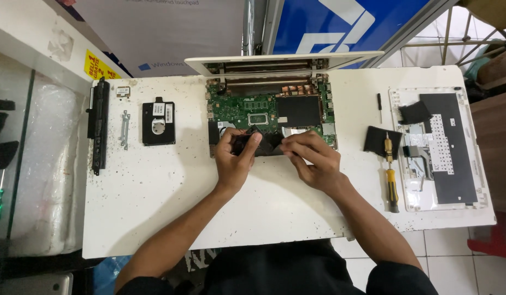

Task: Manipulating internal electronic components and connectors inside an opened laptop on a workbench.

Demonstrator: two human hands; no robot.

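One opened laptop lies on the white tabletop just beyond your fingers, its single green motherboard bared. Both your hands meet at its near edge over one black part, too hidden for you to tell its kind.

Your left hand has its fingers curled shut around the part's left end, thumb laid across the top. Your right hand pinches the right end, fingers bent close together and pressed on the black surface. The part sits between the two grips, touching the laptop's front rim.

Out past your right fingers you have one yellow-handled screwdriver, one black square piece under its tip, one thin black tool, and one removed keyboard panel.

Past your left fingers lie one black hard drive, one metal bracket, one small chip card, and one long black battery.
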